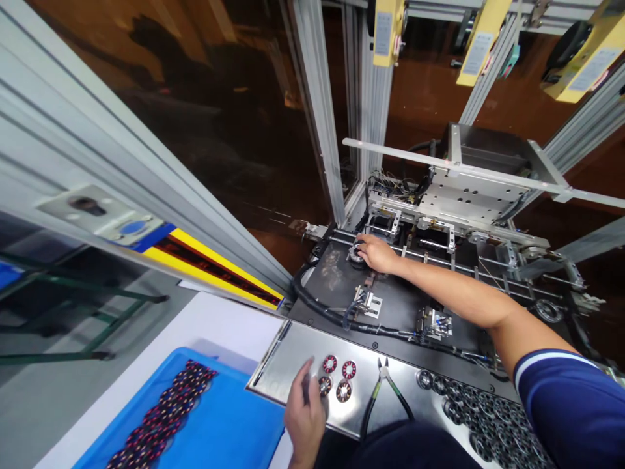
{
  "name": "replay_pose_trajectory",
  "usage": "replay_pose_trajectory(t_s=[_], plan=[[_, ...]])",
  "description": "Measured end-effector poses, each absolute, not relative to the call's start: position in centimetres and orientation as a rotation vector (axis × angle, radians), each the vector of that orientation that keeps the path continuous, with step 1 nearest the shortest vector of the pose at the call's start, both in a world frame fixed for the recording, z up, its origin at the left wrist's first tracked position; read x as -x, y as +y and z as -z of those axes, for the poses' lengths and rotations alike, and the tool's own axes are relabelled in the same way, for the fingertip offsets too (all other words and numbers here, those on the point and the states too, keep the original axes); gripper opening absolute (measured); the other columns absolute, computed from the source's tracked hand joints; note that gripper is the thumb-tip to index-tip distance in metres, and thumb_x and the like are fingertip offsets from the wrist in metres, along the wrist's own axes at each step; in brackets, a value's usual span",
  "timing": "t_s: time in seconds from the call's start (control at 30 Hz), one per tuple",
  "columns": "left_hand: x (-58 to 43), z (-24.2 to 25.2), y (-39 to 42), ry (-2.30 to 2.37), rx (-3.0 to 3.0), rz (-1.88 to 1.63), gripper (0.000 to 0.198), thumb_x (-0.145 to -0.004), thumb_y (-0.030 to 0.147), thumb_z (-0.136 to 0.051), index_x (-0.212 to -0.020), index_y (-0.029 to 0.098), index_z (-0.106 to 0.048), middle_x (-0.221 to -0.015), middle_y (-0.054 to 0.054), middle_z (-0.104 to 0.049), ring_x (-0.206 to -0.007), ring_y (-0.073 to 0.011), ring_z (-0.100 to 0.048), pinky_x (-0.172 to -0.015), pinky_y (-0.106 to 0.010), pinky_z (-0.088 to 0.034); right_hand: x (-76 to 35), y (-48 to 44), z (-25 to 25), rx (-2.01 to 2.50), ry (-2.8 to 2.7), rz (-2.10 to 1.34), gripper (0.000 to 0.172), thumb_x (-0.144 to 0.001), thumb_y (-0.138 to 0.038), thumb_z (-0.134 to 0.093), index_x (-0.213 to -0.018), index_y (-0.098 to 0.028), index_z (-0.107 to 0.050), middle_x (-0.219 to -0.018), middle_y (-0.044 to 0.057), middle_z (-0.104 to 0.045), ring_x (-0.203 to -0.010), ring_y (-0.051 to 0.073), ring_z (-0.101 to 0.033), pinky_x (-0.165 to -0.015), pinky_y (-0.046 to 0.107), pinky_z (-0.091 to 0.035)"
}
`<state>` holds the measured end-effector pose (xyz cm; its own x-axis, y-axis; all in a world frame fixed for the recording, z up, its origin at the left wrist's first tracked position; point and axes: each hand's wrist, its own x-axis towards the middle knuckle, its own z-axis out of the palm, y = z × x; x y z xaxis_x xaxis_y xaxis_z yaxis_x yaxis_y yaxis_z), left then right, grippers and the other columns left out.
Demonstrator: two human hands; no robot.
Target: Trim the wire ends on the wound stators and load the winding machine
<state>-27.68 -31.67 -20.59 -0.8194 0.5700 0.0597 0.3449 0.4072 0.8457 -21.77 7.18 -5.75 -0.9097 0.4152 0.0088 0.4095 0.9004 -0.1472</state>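
My right hand [378, 253] reaches far onto the black machine plate [336, 273]. Its fingers are closed around a round metal part [356, 254] at the plate's back left; the hand partly hides it. Lower down, my left hand [306, 412] hovers over the front edge of the silver metal ledge [288, 355], thumb and fingers apart, nothing visible in it. Just right of it lie several small spoked discs like wound motor stators, among them a red one [349, 369] and a copper-coloured one [344, 391]. Green-handled cutting pliers [383, 384] rest beside them, jaws pointing away.
A blue tray [229, 404] at the lower left holds rows of spoked discs [166, 417]. Many dark metal rings [483, 410] cover the ledge's right side. Small metal fixtures [368, 301] and cables stand on the plate. An aluminium frame post [319, 117] rises behind; yellow units [388, 32] hang above.
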Motion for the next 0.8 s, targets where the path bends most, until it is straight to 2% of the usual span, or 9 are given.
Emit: replay_pose_trajectory(t_s=[0.17,0.4,0.57,0.67,0.73,0.8], plan=[[27.6,20.6,-31.8,2.409,-0.851,-1.41,0.043,-0.097,0.046,-0.049,-0.125,0.019,-0.068,-0.127,-0.013,-0.072,-0.122,-0.0288,-0.065,-0.106,-0.04,-0.049,19.2,6.5,5.7,0.433,-3.105,-0.131,0.042,-0.098,-0.029,-0.064,-0.137,-0.018,-0.056,-0.153,0.012,-0.047,-0.141,0.033,-0.045,-0.113,0.059,-0.04],[27.5,20.5,-31.5,2.476,-0.887,-1.47,0.042,-0.098,0.045,-0.049,-0.12,0.018,-0.07,-0.12,-0.013,-0.076,-0.114,-0.0278,-0.07,-0.098,-0.038,-0.054,19.3,5.9,5.5,0.391,-3.131,-0.054,0.041,-0.097,-0.032,-0.066,-0.134,-0.018,-0.059,-0.15,0.012,-0.051,-0.139,0.033,-0.048,-0.112,0.059,-0.042],[27.5,18.4,-31.8,2.535,-1.006,-1.541,0.04,-0.097,0.045,-0.051,-0.116,0.016,-0.071,-0.113,-0.015,-0.077,-0.108,-0.0282,-0.072,-0.093,-0.038,-0.055,17.1,3.6,0.7,0.41,-2.977,-0.049,0.044,-0.096,-0.012,-0.055,-0.14,-0.008,-0.053,-0.155,0.026,-0.043,-0.148,0.035,-0.036,-0.111,0.056,-0.041],[27.0,16.6,-32.3,2.512,-1.099,-1.58,0.038,-0.096,0.042,-0.053,-0.116,0.015,-0.07,-0.114,-0.016,-0.076,-0.109,-0.028,-0.071,-0.096,-0.039,-0.054,11.7,-0.8,-1.7,0.394,-2.871,-0.077,0.052,-0.094,-0.006,-0.047,-0.146,-0.01,-0.045,-0.16,0.024,-0.037,-0.152,0.033,-0.025,-0.115,0.057,-0.036],[26.2,15.6,-32.5,2.471,-1.15,-1.611,0.036,-0.096,0.039,-0.054,-0.117,0.014,-0.069,-0.116,-0.016,-0.075,-0.11,-0.0272,-0.07,-0.099,-0.04,-0.053,6.8,-5.2,-1.4,0.391,-2.821,-0.128,0.053,-0.095,-0.009,-0.046,-0.148,-0.014,-0.043,-0.156,0.021,-0.042,-0.15,0.03,-0.03,-0.115,0.056,-0.038],[25.2,14.7,-32.5,2.413,-1.196,-1.639,0.033,-0.095,0.036,-0.056,-0.117,0.014,-0.069,-0.116,-0.016,-0.075,-0.111,-0.0263,-0.07,-0.101,-0.041,-0.052,2.1,-10.1,0.5,0.405,-2.749,-0.279,0.043,-0.096,-0.011,-0.047,-0.138,-0.016,-0.053,-0.136,0.017,-0.061,-0.132,0.026,-0.05,-0.107,0.048,-0.047]])
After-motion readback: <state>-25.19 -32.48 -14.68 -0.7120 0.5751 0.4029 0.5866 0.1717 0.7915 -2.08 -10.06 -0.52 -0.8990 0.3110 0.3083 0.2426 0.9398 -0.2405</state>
